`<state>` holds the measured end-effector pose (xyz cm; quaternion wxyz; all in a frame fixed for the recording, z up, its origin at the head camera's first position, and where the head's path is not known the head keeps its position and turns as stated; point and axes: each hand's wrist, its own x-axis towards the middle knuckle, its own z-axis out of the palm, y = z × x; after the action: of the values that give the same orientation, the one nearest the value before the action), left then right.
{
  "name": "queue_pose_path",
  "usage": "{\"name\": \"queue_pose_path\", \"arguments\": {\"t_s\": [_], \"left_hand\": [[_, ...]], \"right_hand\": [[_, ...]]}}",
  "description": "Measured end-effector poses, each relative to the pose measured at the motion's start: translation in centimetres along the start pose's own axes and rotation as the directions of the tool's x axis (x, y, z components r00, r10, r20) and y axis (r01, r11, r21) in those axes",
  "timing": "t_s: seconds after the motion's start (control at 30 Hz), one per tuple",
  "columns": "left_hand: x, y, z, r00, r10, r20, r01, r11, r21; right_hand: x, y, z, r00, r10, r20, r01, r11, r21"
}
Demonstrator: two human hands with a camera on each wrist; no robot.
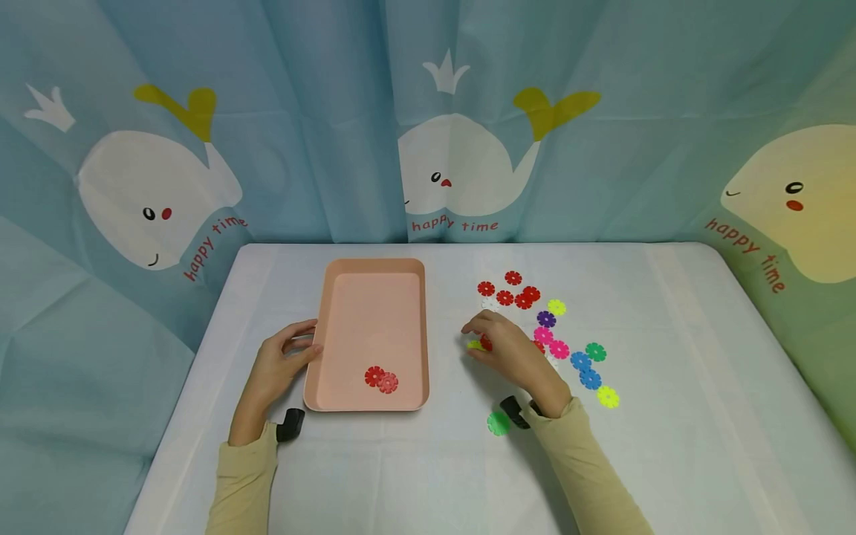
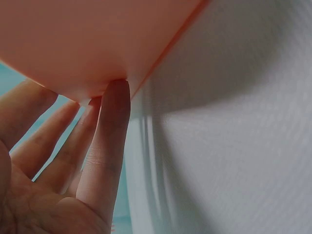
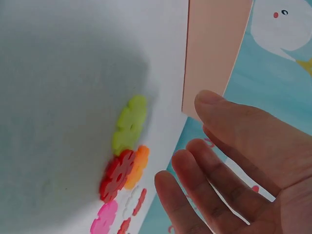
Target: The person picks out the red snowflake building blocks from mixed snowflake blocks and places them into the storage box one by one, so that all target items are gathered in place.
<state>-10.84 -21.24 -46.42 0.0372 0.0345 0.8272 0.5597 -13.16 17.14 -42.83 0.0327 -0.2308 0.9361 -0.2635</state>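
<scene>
My left hand (image 1: 276, 365) rests against the left side of a pink rectangular tray (image 1: 377, 319), its fingertips touching the outer wall in the left wrist view. Inside the tray, near its front, lie a red flower-shaped plastic disc (image 1: 374, 376) and a lighter red one (image 1: 388, 383), overlapping. To the right of the tray, my right hand (image 1: 510, 349) hovers with spread fingers over the loose discs, nothing between them. Below it, the right wrist view has a yellow-green disc (image 3: 129, 124), a red disc (image 3: 117, 175) and an orange disc (image 3: 138, 166) close together.
Several red discs (image 1: 504, 298) lie behind the right hand. Pink (image 1: 559, 349), blue (image 1: 591, 380), dark green (image 1: 596, 351), purple (image 1: 546, 319) and yellow (image 1: 608, 397) discs spread to its right. One bright green disc (image 1: 498, 423) lies near the right wrist. A whale-print curtain (image 1: 321, 148) hangs behind the white table (image 1: 669, 416).
</scene>
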Motion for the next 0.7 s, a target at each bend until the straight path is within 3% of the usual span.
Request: {"name": "queue_pose_path", "arguments": {"t_s": [0.7], "left_hand": [[0.0, 0.1, 0.0, 1.0, -0.014, 0.001, 0.014, 1.0, 0.006]], "right_hand": [[0.1, 1.7, 0.0, 0.995, 0.083, 0.056, -0.081, 0.996, -0.028]]}}
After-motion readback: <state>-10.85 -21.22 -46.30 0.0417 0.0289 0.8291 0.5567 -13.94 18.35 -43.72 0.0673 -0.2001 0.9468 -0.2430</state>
